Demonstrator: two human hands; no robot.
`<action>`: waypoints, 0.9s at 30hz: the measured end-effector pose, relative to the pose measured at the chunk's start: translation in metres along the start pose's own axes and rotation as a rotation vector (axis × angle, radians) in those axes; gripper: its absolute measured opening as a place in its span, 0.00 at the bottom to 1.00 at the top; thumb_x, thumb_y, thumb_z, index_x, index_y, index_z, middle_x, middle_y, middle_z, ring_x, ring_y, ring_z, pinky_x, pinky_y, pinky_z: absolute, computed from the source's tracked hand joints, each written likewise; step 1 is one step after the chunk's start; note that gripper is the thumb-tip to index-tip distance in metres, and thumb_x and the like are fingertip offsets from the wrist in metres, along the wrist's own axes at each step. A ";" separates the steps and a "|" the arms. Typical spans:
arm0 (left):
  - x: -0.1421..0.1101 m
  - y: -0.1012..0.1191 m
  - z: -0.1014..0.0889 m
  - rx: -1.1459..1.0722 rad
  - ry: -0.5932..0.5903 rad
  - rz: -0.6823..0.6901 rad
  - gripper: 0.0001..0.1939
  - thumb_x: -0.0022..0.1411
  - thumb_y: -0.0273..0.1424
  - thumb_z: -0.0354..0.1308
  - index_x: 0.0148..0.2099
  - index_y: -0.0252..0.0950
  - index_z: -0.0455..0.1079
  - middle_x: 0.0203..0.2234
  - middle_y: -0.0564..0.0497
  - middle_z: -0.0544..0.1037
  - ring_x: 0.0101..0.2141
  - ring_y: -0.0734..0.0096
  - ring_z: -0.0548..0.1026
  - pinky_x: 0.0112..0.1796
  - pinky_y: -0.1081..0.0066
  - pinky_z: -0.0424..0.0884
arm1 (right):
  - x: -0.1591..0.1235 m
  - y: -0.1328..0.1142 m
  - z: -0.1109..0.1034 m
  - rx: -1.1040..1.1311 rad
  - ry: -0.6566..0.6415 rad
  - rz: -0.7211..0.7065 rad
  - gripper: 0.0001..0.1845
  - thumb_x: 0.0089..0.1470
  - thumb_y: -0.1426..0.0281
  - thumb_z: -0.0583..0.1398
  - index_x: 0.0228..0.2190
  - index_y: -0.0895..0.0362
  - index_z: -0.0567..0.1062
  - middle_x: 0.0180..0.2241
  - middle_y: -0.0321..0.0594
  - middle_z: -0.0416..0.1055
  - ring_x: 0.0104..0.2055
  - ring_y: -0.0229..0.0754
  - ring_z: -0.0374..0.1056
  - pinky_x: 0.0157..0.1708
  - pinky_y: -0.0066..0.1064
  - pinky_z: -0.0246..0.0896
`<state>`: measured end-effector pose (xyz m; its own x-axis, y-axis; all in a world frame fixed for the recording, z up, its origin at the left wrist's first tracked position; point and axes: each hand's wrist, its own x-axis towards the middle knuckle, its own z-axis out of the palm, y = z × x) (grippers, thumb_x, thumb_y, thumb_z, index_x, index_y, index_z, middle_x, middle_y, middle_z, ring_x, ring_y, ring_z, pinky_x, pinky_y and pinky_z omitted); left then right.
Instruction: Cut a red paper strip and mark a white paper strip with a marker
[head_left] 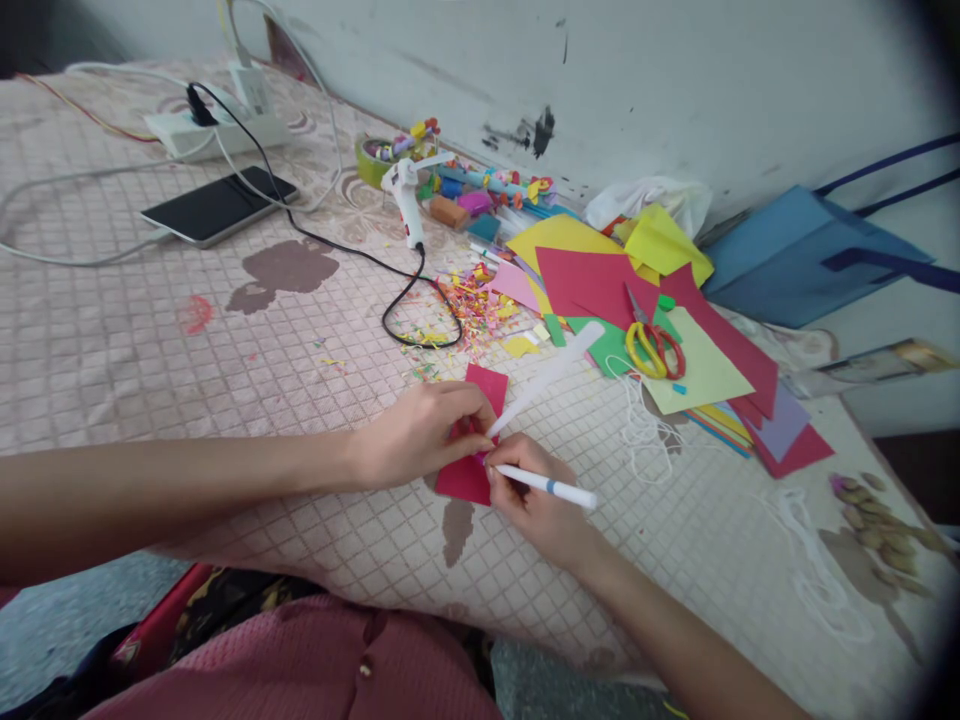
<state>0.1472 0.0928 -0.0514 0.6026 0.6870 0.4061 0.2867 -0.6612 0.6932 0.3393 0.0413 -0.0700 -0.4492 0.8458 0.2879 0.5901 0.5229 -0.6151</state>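
A strip of red paper [487, 385] lies on the tablecloth under both hands. My left hand [431, 430] is closed over its middle, with thumb and fingertips pinching the narrow end of a translucent white strip [544, 380], which widens toward its far end. My right hand [536, 490] grips a white pen [551, 485] with a blue band. The pen's tip is hidden by the fingers, close to the left thumb and the paper.
Beyond the hands lie paper scraps [487, 305], a white glue gun [407, 205] with a black cord, coloured paper sheets [592, 280] and scissors [652, 345]. White string [645, 430] lies to the right. A tablet [221, 205] and a power strip [217, 133] occupy the back left. A blue bag [802, 255] stands at the right.
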 end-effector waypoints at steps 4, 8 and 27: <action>0.000 -0.001 0.001 0.001 0.005 0.001 0.04 0.58 0.23 0.59 0.31 0.32 0.66 0.23 0.55 0.69 0.25 0.78 0.67 0.27 0.78 0.61 | -0.002 0.001 0.002 -0.017 -0.019 -0.022 0.05 0.56 0.76 0.54 0.32 0.53 0.64 0.28 0.35 0.66 0.29 0.36 0.65 0.28 0.27 0.61; 0.000 0.000 0.001 0.016 0.010 -0.004 0.04 0.58 0.24 0.58 0.31 0.32 0.66 0.22 0.56 0.68 0.23 0.79 0.65 0.26 0.78 0.60 | -0.006 0.006 0.008 -0.039 0.000 -0.113 0.04 0.57 0.75 0.54 0.34 0.53 0.65 0.29 0.36 0.67 0.32 0.38 0.67 0.32 0.29 0.64; 0.000 -0.001 0.000 0.008 -0.003 -0.022 0.04 0.58 0.23 0.59 0.31 0.32 0.66 0.23 0.56 0.69 0.24 0.79 0.66 0.27 0.78 0.61 | -0.008 0.004 0.013 -0.127 0.040 -0.138 0.03 0.58 0.75 0.54 0.35 0.55 0.65 0.30 0.38 0.68 0.33 0.38 0.67 0.33 0.29 0.66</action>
<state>0.1474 0.0931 -0.0522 0.5980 0.7006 0.3894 0.3060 -0.6486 0.6969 0.3364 0.0349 -0.0845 -0.5060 0.7676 0.3934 0.6058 0.6409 -0.4714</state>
